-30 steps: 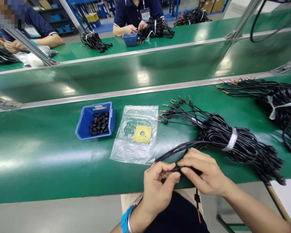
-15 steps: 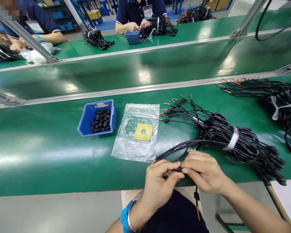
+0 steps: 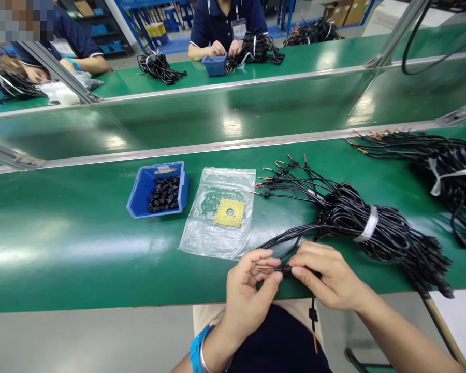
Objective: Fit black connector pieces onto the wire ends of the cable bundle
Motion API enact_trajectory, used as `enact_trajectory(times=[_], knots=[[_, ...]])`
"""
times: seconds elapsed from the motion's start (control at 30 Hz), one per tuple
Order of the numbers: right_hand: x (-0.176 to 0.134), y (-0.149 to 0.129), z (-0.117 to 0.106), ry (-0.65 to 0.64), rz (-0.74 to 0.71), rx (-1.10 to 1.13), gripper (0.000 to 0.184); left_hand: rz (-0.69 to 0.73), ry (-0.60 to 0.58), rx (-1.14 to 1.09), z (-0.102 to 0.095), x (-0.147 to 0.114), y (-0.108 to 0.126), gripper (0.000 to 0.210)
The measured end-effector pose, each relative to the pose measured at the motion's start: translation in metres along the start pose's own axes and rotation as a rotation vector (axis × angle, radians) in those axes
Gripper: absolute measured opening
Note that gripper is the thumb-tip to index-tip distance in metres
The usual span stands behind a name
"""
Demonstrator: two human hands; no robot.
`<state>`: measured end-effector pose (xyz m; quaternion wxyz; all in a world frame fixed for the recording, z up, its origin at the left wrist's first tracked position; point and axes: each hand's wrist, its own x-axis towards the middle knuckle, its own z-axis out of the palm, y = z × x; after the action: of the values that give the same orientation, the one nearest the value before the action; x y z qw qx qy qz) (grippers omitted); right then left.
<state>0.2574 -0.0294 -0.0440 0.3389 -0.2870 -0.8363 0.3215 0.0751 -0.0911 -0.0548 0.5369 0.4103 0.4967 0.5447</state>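
My right hand (image 3: 328, 272) pinches a black cable just behind a small black strain relief (image 3: 286, 270) on it. From that piece the cable's thin wire ends (image 3: 267, 269) stick out leftward across my left hand (image 3: 252, 285). The left hand's fingers are loosely curled and parted from its thumb, whose tip is close to the strain relief; whether it touches cannot be made out. A second black piece (image 3: 313, 315) sits on a cable hanging over the table edge below my right hand. Behind my hands lies the tied cable bundle (image 3: 349, 210), several of its ends carrying black pieces.
A blue bin (image 3: 140, 194) holds many small black parts (image 3: 165, 194). Beside it, a clear plastic bag (image 3: 202, 228) lies under a yellow square pad (image 3: 230, 213). Another cable bundle (image 3: 456, 168) is at far right. Across the metal-framed divider, two people handle parts and cables.
My left fingers have opened from their pinch at the strain relief, and the wire ends now show. My right hand keeps its grip on the cable. The view has shifted slightly.
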Motion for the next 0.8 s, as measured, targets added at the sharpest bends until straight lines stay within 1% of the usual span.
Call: enact_trajectory(times=[0.1, 0.13, 0.17, 0.2, 0.23, 0.27, 0.3, 0.33, 0.37, 0.43, 0.47, 0.53, 0.6, 0.63, 0.67, 0.7, 0.73, 0.77, 0.8], knots=[[0.001, 0.000, -0.002, -0.031, -0.028, 0.015, 0.016, 0.075, -0.008, 0.103, -0.001, 0.000, 0.004, 0.022], [0.002, 0.000, -0.004, -0.034, -0.048, 0.021, 0.018, 0.116, -0.047, 0.177, -0.002, -0.001, 0.006, 0.020], [0.002, 0.000, -0.005, -0.027, -0.070, 0.022, 0.019, 0.161, -0.133, 0.263, -0.003, -0.002, 0.009, 0.020], [0.003, 0.000, -0.006, -0.008, -0.090, 0.015, 0.018, 0.213, -0.259, 0.345, -0.003, -0.003, 0.011, 0.021], [0.004, 0.000, -0.006, 0.021, -0.102, -0.003, 0.017, 0.263, -0.409, 0.409, -0.004, -0.004, 0.013, 0.023], [0.005, 0.001, -0.005, 0.051, -0.108, -0.032, 0.014, 0.304, -0.556, 0.446, -0.004, -0.006, 0.015, 0.025], [0.007, 0.001, -0.003, 0.069, -0.111, -0.068, 0.012, 0.334, -0.672, 0.458, -0.005, -0.008, 0.016, 0.027], [0.009, 0.000, -0.001, 0.064, -0.115, -0.109, 0.011, 0.358, -0.740, 0.452, -0.005, -0.010, 0.016, 0.028], [0.012, 0.000, 0.003, 0.038, -0.118, -0.157, 0.012, 0.376, -0.762, 0.439, -0.006, -0.012, 0.016, 0.027], [0.017, -0.002, 0.010, -0.046, -0.129, -0.275, 0.014, 0.412, -0.724, 0.406, -0.011, -0.015, 0.018, 0.023], [0.019, -0.004, 0.014, -0.089, -0.133, -0.341, 0.014, 0.450, -0.673, 0.394, -0.016, -0.014, 0.021, 0.021], [0.023, -0.005, 0.020, -0.145, -0.146, -0.442, 0.017, 0.556, -0.519, 0.424, -0.033, -0.007, 0.033, 0.017], [0.024, -0.005, 0.022, -0.163, -0.176, -0.455, 0.019, 0.634, -0.290, 0.573, -0.059, 0.010, 0.055, 0.015], [0.024, -0.004, 0.023, -0.167, -0.195, -0.428, 0.021, 0.618, -0.148, 0.710, -0.075, 0.022, 0.067, 0.014], [0.023, -0.003, 0.023, -0.169, -0.211, -0.387, 0.022, 0.571, 0.009, 0.831, -0.092, 0.036, 0.080, 0.013], [0.021, -0.003, 0.022, -0.170, -0.219, -0.342, 0.022, 0.492, 0.130, 0.947, -0.110, 0.052, 0.092, 0.015], [0.020, -0.002, 0.022, -0.167, -0.219, -0.299, 0.021, 0.412, 0.223, 1.064, -0.128, 0.068, 0.103, 0.020], [0.018, -0.002, 0.021, -0.162, -0.214, -0.263, 0.020, 0.328, 0.259, 1.204, -0.143, 0.084, 0.111, 0.025], [0.016, -0.001, 0.021, -0.154, -0.208, -0.237, 0.019, 0.224, 0.215, 1.356, -0.157, 0.100, 0.118, 0.028]])
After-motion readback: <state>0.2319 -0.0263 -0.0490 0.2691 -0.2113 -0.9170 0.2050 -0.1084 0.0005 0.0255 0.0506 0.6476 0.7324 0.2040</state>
